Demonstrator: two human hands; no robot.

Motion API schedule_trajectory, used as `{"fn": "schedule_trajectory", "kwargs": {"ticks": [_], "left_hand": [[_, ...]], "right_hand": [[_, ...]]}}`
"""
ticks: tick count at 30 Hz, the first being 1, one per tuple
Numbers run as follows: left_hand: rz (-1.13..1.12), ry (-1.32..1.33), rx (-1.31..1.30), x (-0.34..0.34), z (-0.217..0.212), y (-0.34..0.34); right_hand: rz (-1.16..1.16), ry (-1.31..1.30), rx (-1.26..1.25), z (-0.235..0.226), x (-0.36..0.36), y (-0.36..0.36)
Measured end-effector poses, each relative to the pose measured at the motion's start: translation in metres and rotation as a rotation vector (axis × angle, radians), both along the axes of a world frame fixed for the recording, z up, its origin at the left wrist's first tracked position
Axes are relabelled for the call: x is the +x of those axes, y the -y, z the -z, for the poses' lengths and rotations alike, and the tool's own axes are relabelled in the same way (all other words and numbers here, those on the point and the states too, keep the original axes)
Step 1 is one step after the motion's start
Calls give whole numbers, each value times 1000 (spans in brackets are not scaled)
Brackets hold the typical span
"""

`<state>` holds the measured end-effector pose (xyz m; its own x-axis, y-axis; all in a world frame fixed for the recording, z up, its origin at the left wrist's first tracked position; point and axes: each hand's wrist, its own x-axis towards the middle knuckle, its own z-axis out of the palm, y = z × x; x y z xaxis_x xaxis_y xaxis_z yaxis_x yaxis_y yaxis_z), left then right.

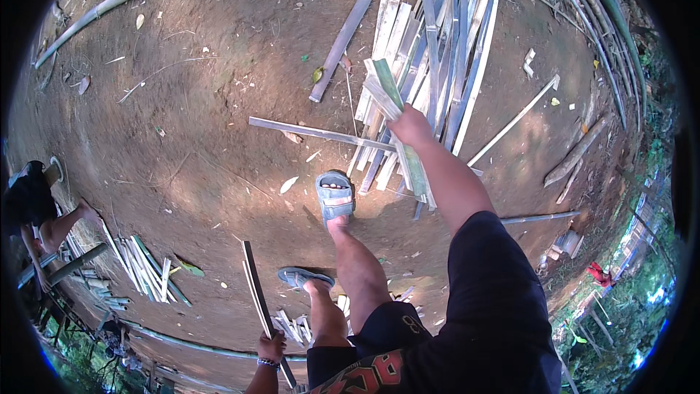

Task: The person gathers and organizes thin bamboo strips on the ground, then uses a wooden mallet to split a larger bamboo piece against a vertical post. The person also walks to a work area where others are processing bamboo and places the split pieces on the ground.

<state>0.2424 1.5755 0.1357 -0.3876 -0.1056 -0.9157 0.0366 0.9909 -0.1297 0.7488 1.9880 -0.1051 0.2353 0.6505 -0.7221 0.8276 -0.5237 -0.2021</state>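
My right hand (410, 128) is closed round a few split bamboo slats, among them a green slat (386, 80) and paler ones. These lie tilted over the near end of a large pile of split bamboo slats (445, 44). Low in the view, beside my legs, my left hand (272, 348) grips a couple of long narrow bamboo slats (257, 288), one dark and one pale. They stick out ahead of the fist, and the dark one also shows behind it. A single slat (313, 131) lies crosswise, its right end at the pile.
Another person (55, 226) sits at the far left near bamboo poles. A smaller heap of slats (142, 270) lies close by. A bamboo pole (91, 22) rests at upper left, a log (580, 149) at right. Long bamboo poles (612, 29) line the right edge.
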Motion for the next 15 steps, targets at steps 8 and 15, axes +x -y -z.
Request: {"fn": "schedule_trajectory", "kwargs": {"ticks": [8,15], "left_hand": [[98,1,-13,3,3,-16],[84,-22,-52,3,22,-12]], "right_hand": [[157,-298,139,12,-97,-108],[167,178,253,88,-52,-89]]}}
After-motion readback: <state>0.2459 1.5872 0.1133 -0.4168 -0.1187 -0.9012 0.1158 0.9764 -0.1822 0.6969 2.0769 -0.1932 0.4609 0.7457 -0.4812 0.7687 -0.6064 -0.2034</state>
